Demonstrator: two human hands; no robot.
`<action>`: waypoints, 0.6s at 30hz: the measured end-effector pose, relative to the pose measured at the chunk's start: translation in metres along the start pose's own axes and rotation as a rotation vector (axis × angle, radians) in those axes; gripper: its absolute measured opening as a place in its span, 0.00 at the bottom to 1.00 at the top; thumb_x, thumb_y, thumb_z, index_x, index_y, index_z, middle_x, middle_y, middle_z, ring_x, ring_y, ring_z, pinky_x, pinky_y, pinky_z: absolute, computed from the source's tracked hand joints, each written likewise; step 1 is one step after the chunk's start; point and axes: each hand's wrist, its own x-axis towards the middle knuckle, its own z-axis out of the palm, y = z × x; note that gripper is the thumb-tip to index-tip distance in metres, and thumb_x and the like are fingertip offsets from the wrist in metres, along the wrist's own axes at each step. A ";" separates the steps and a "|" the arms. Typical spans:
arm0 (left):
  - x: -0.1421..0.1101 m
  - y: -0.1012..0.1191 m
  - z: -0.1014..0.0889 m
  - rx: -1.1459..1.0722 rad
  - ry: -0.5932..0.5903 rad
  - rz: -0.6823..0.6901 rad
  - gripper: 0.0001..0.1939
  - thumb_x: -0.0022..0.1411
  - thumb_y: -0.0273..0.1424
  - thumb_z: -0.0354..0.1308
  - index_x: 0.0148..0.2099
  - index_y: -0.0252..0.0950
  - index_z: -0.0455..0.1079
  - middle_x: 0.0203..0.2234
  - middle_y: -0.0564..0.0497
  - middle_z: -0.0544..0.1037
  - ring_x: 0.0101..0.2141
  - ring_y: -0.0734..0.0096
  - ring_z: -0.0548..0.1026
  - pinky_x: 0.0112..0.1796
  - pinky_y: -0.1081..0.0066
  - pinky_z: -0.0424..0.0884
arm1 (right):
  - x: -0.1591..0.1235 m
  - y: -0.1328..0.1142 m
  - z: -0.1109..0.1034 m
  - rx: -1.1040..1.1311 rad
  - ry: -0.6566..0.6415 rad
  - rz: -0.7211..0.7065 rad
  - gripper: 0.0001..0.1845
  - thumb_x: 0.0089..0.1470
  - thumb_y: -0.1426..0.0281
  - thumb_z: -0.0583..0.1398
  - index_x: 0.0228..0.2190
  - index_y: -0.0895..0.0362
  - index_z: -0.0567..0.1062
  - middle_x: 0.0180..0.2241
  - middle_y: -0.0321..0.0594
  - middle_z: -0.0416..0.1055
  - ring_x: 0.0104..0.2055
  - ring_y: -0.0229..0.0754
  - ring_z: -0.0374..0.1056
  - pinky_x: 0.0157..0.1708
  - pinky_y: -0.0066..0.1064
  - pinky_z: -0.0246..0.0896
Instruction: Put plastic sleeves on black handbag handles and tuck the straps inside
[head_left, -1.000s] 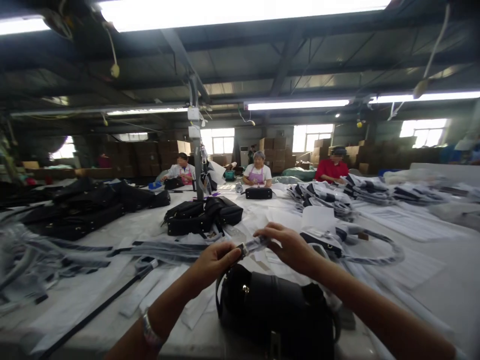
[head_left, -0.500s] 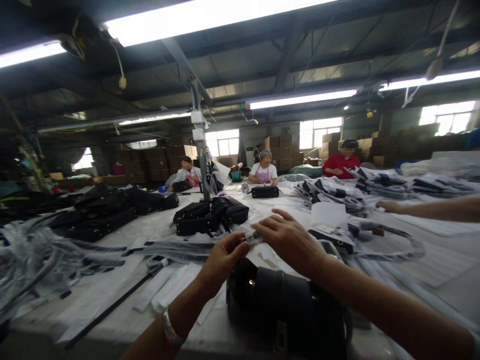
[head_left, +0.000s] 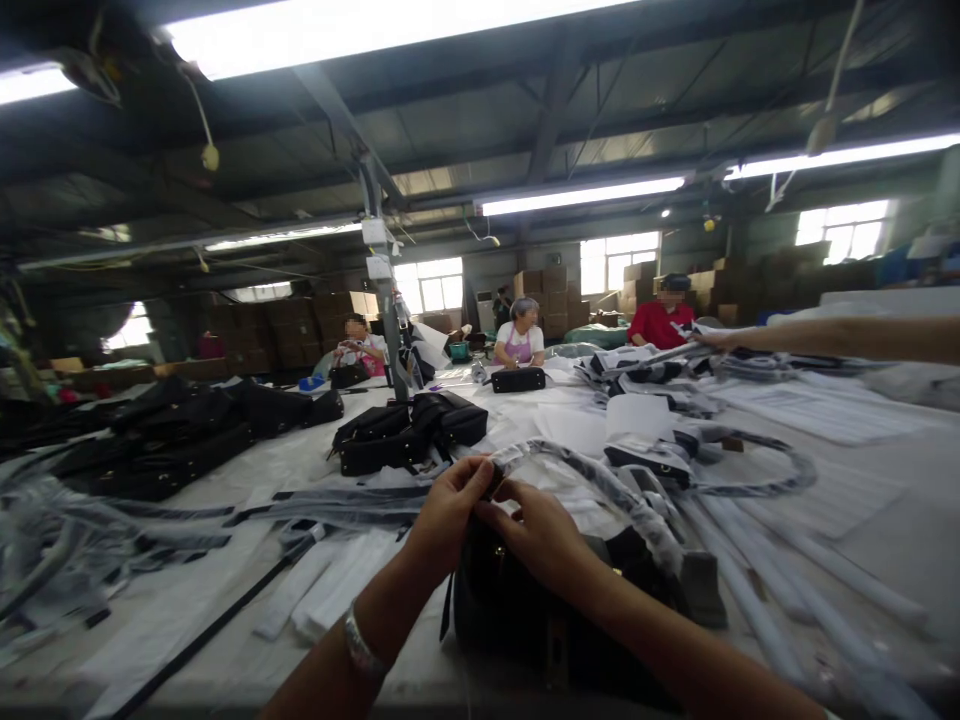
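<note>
A black handbag with small gold-coloured fittings stands on the table right in front of me, partly behind my right forearm. Over it arches a bag handle wrapped in clear plastic. My left hand pinches the left end of this handle between thumb and fingers, just above the bag's upper left corner. Close against it, my right hand is closed with bent fingers at the same end. The fingers hide the exact spot where handle and bag meet.
Black bags lie ahead, with a larger pile at left. Plastic-wrapped straps and a long black strap cross the table. Another person's arm reaches in from the right. Several people sit across the table.
The wrapped handle now arches up over the bag. My right hand has moved down and left, closing beside my left hand. The co-worker's arm at right has moved up and left.
</note>
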 end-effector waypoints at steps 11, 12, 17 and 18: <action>0.041 0.050 -0.008 0.419 -0.239 -0.140 0.27 0.55 0.53 0.61 0.34 0.30 0.79 0.27 0.45 0.81 0.33 0.59 0.78 0.37 0.66 0.70 | 0.002 -0.006 0.003 0.118 -0.035 -0.069 0.16 0.60 0.60 0.56 0.29 0.56 0.77 0.25 0.38 0.75 0.27 0.42 0.71 0.27 0.30 0.59; 0.041 0.049 -0.009 0.380 -0.247 -0.119 0.26 0.55 0.52 0.62 0.37 0.31 0.79 0.29 0.45 0.82 0.34 0.60 0.78 0.39 0.66 0.70 | 0.002 -0.005 0.002 0.188 -0.047 -0.039 0.17 0.60 0.59 0.56 0.29 0.57 0.77 0.25 0.38 0.75 0.27 0.42 0.70 0.27 0.30 0.59; 0.014 0.017 -0.026 0.327 -0.120 -0.026 0.26 0.61 0.49 0.58 0.51 0.34 0.74 0.45 0.41 0.79 0.44 0.59 0.78 0.44 0.63 0.71 | 0.000 0.006 0.000 0.723 -0.113 0.242 0.21 0.55 0.53 0.61 0.34 0.59 0.78 0.32 0.42 0.78 0.35 0.44 0.74 0.38 0.33 0.67; 0.004 0.009 -0.030 0.367 -0.117 -0.011 0.25 0.61 0.47 0.58 0.52 0.34 0.73 0.46 0.41 0.79 0.45 0.57 0.77 0.44 0.62 0.72 | -0.001 0.008 0.000 0.797 -0.135 0.278 0.21 0.54 0.52 0.62 0.35 0.59 0.79 0.33 0.43 0.78 0.37 0.45 0.75 0.41 0.34 0.67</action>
